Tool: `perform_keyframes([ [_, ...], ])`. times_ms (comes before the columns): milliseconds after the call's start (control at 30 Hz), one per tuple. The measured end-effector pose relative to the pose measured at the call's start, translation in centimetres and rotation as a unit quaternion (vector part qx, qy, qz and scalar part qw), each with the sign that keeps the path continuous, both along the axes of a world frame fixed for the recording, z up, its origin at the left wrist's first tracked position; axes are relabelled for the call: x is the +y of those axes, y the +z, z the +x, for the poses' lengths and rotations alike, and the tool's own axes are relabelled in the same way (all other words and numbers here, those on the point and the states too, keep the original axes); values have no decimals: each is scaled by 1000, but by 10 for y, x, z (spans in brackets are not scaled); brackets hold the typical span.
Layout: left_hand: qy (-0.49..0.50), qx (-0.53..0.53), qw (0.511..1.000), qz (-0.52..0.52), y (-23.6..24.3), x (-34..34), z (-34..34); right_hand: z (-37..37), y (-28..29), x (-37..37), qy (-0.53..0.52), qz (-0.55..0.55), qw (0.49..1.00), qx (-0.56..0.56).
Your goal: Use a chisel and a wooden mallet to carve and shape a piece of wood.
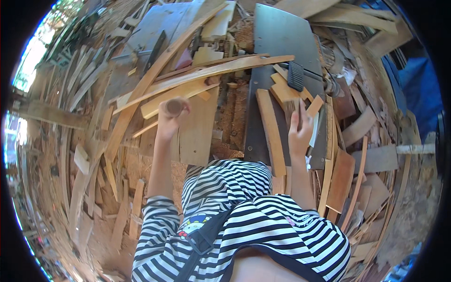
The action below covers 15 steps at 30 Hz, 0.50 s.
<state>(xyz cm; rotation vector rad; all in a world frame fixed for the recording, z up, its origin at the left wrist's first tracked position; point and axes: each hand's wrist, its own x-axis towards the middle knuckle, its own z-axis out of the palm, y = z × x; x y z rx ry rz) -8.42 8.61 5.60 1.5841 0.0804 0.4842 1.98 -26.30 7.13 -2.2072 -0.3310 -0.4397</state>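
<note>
My left hand (170,123) is closed around a round brown cylinder (174,108), its flat end turned up, over the pale boards at the left. My right hand (300,130) reaches over the dark metal table at the right. Its thumb and fingers close at the edge of a small brownish wooden piece (290,106), whose far end lies among other offcuts. Just beyond it a black ribbed pad-like object (295,76) rests on several light wood blocks (282,89). A longer wooden strip (271,131) lies on the table left of my right hand.
Long wooden strips (202,75) cross the far middle, bridging to the dark metal plate (282,30). Between the two tables runs a gap with sawdust (235,113). Scrap boards (340,181) are heaped at the right, and more offcuts (82,160) cover the left. A blue sheet (418,84) hangs far right.
</note>
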Motion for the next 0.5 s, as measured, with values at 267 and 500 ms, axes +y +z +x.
perform_keyframes([
  [267,-26,20,995,91,7,-30,-6,-40,-104,-57,-158,-199,966,49],
  [500,-33,8,984,174,-1,-64,-17,-40,-21,27,-51,-81,995,27],
])
